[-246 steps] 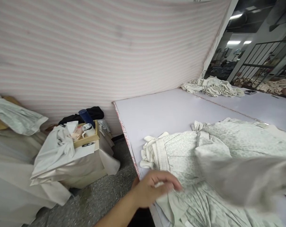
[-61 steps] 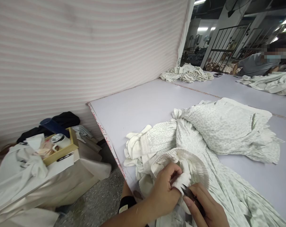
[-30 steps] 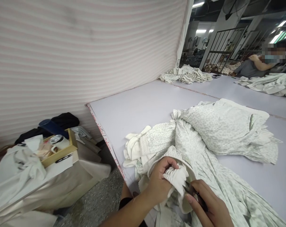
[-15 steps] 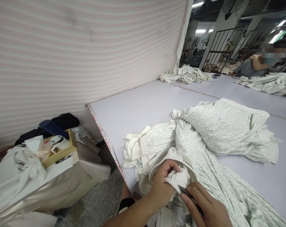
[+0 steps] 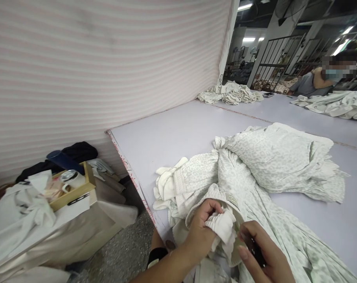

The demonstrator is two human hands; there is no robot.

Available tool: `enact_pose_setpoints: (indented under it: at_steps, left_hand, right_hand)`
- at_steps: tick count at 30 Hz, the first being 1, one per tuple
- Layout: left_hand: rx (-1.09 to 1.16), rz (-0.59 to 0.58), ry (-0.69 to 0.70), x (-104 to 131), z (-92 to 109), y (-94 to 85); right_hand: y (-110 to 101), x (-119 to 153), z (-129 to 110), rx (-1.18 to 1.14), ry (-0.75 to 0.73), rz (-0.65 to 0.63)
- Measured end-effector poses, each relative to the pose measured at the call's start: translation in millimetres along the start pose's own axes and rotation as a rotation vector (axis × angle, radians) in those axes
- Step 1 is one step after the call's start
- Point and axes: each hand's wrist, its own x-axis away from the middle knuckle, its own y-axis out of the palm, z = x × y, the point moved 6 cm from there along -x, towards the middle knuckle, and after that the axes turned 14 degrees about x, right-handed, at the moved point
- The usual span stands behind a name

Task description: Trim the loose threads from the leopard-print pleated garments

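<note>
My left hand is closed on a bunched piece of white ribbed fabric, pinching it between thumb and fingers. It is part of a pale green, leopard-spotted garment, whose ribbed neckline with a small label curls around the hand. To the right, my right hand is wrapped round dark thread snips, held a little apart from the bunched fabric. The blades are hard to make out here. White ribbed edges of stacked garments lie left of the neckline.
The garments lie on a pale table beside a striped fabric curtain. Further garment piles sit at the back. A co-worker is at the far right. At lower left, a cloth-covered stand holds a yellow box with a mug.
My right hand has drawn the snips back to the right, away from the white ribbed fabric they were touching. My left hand still holds the fabric in nearly the same place.
</note>
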Motion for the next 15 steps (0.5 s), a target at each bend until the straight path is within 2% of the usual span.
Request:
enact_pose_setpoints:
  at_steps: [3, 9, 12, 15]
  left_hand:
    - [-0.013, -0.019, 0.0, -0.4, -0.2, 0.5]
    - [-0.097, -0.093, 0.055, 1.7, 1.5, 3.0]
    - [-0.156, -0.115, 0.063, 3.5, 0.6, 0.7]
    - [-0.199, -0.121, 0.069, 3.9, 0.4, -0.7]
  right_hand:
    - [2.6, -1.0, 4.8, 0.004, 0.035, 0.02]
    - [6.0, -1.5, 1.9, 0.066, -0.003, 0.07]
    - [6.0, -2.9, 2.2, -0.009, 0.066, 0.024]
    - [-2.0, -3.5, 6.6, -0.164, 0.172, 0.041]
